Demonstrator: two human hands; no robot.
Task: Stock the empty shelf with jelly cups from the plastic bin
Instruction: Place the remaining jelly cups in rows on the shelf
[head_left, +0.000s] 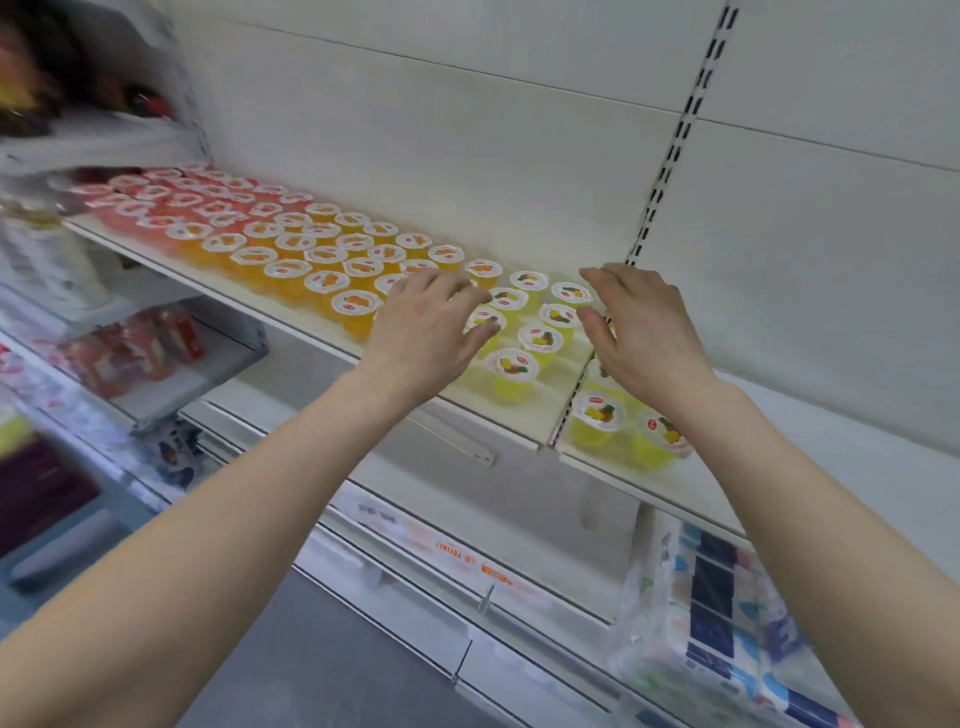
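Head view, nearest item first.

Left forearm (234, 519) and right forearm (831, 493): bare, rising from the lower corners toward the shelf.

Patterned packs (727, 597): blue and white, wrapped in clear film, lower right, blurred.

Label strip (467, 558): orange print, on a lower shelf edge between the forearms; text unreadable.

Red packs (140, 348): on a lower tier at left, blurred.

Left hand (423, 327): palm down, fingers spread and gently arched, over the boundary between orange and yellow cups. Nothing pinched; contact with the lids not discernible.

Right hand (649, 338): palm down, fingers spread, thumb apart from forefinger, over yellow cups at the joint of two boards. Touching or hovering: cannot tell.

Shelf (514, 415): cream board, slanting across the view from upper left to lower right; adjoins right board (810, 467).

Yellow jelly cups (540, 340): upright, sealed lids with fruit picture, in rows between the two hands; two more on the right board, on the near side of the right hand.

Orange jelly cups (322, 254): packed rows, mid-shelf, left of the yellow.

Red jelly cups (171, 192): packed rows at the far left end, blurred.

Slotted upright (670, 156): behind the right hand, running up the back panel (467, 130); panel pale, crossed by horizontal seams.
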